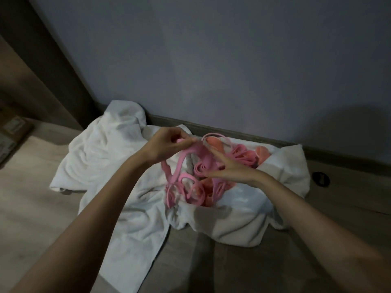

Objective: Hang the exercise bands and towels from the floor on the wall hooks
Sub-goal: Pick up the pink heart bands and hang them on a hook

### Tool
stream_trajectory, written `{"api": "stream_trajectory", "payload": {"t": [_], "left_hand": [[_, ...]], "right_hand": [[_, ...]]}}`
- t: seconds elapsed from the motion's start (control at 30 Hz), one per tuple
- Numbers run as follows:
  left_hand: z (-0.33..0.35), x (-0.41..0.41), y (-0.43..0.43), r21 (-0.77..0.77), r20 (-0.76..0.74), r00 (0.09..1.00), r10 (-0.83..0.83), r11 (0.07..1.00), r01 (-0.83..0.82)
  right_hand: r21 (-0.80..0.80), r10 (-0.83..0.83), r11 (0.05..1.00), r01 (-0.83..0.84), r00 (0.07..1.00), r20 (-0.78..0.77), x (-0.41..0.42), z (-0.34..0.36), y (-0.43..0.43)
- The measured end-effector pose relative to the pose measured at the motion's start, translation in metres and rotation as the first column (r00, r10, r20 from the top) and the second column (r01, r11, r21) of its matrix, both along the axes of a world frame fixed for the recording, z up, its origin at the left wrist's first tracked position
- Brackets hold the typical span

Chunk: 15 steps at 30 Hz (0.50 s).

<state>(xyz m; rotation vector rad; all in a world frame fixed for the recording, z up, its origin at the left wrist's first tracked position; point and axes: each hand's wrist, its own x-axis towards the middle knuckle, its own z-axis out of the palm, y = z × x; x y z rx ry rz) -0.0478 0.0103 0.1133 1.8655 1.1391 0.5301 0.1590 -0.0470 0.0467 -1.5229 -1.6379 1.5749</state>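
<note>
My left hand (pixel 169 142) is pinching 1 pink band (pixel 181 163) over the towels (pixel 105 157) at the floor's (pixel 31 208) far edge. My right hand (pixel 230 169) is touching the bands (pixel 239 155); I cannot tell whether it is grasping them.

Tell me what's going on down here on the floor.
A person is sorting a tangle of exercise bands that lies on crumpled white towels on the floor, against the wall. The left hand pinches one pink band and holds it raised above the heap. The right hand reaches into the tangle with fingers stretched out; whether it holds a band is unclear. No wall hooks show in this view.
</note>
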Motion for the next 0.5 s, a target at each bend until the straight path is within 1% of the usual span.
{"api": "stream_trajectory", "payload": {"t": [0.13,0.17,0.23,0.3,0.4,0.5], "left_hand": [[0.085,0.017,0.010,-0.057,-0.105,0.970,-0.220,0.975,0.215],[0.110,0.021,0.010,-0.072,-0.115,0.962,-0.247,0.968,0.240],[0.165,0.029,0.011,-0.081,-0.141,0.960,-0.244,0.969,0.234],[0.226,0.034,0.013,-0.023,-0.173,0.959,-0.225,0.974,0.225],[0.334,0.035,0.019,0.057,-0.214,0.955,-0.207,0.973,0.223],[0.449,0.029,0.030,0.068,-0.211,0.965,-0.158,0.982,0.175]], "right_hand": [[0.149,-0.087,0.985,0.088,0.996,-0.018,0.005,0.096,0.010],[0.157,-0.086,0.984,0.087,0.996,-0.015,0.007,0.126,0.011],[0.112,-0.048,0.993,0.048,0.999,-0.003,0.013,0.190,0.011],[0.106,-0.044,0.994,0.040,0.999,0.028,0.019,0.255,0.010],[0.176,-0.073,0.983,0.059,0.994,0.077,0.027,0.368,0.008],[0.270,-0.103,0.961,0.061,0.984,0.143,0.036,0.489,0.005]]}}
